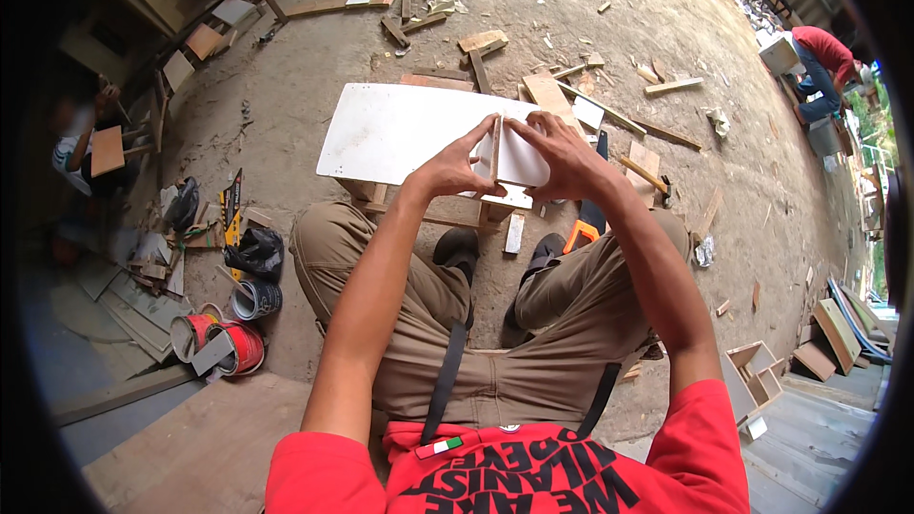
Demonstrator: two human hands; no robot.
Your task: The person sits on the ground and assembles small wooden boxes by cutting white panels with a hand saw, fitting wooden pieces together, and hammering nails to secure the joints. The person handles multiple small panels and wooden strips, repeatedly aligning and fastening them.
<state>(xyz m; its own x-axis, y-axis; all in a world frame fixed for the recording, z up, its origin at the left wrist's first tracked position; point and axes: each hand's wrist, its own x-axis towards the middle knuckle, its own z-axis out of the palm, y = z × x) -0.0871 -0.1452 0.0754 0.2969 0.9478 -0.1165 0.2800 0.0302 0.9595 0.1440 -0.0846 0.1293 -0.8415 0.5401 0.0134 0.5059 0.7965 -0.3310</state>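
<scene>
Over a low bench with a white top (381, 133), my left hand (449, 167) and my right hand (564, 160) grip a small white board (495, 150) from both sides. It stands on edge, its thin brown edge turned toward me. Thumbs press low on it and fingers reach near its top; part of the board is hidden behind them. Beside my right knee lie a hammer (645, 174) and a saw with an orange handle (579, 235). A short white wood offcut (514, 234) rests on the ground between my feet.
Wood scraps (552, 100) litter the dirt ground beyond the bench. Paint cans (236, 347), a black plastic bag (257, 252) and a yellow-black tool (231, 209) are at my left. A small wooden box (752, 376) sits at lower right. One person (824, 67) bends far right; another (81, 148) is at left.
</scene>
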